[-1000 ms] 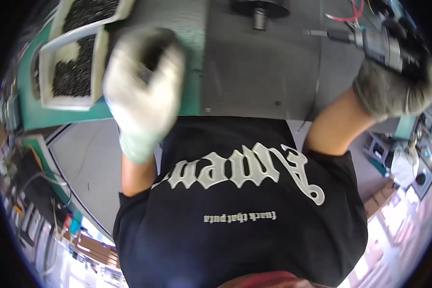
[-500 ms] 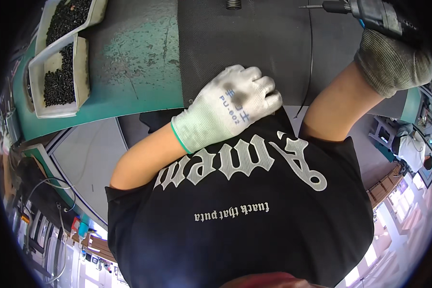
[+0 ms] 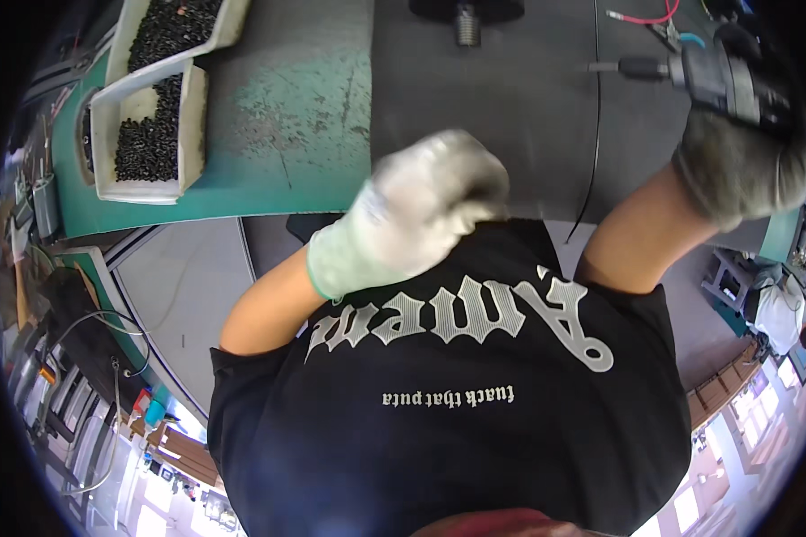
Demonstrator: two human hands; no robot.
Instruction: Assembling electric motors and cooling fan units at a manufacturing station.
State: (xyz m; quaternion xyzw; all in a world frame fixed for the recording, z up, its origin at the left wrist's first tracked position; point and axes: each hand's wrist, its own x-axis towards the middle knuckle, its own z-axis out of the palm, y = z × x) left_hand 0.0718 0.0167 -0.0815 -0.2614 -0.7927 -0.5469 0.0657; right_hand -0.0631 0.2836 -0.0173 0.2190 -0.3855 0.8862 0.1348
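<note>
My left hand (image 3: 434, 197), in a white glove with a pale green cuff, is over the near edge of the bench in front of my chest. Its fingers curl inward and are smeared by motion; whatever they may hold cannot be made out. At the far right, my right hand (image 3: 745, 170) wears a dirty grey glove and is closed around a power screwdriver (image 3: 721, 79). The tool lies level, its thin bit pointing left. Beyond my left hand, a ribbed metal post (image 3: 467, 25) juts from a dark round part (image 3: 501, 7) at the top edge.
Two white bins, a near one (image 3: 188, 134) and a far one (image 3: 233, 22), hold small black pieces at the left. A black cable (image 3: 596, 134) crosses the dark mat (image 3: 528, 98). Pliers (image 3: 667, 34) and a red wire (image 3: 645, 18) lie top right. A person (image 3: 779, 300) is at far right.
The view has shifted, showing more of the bench's far side, including the dark round part and pliers. My left hand stays curled but is now blurred. My right hand keeps hold of the power screwdriver.
</note>
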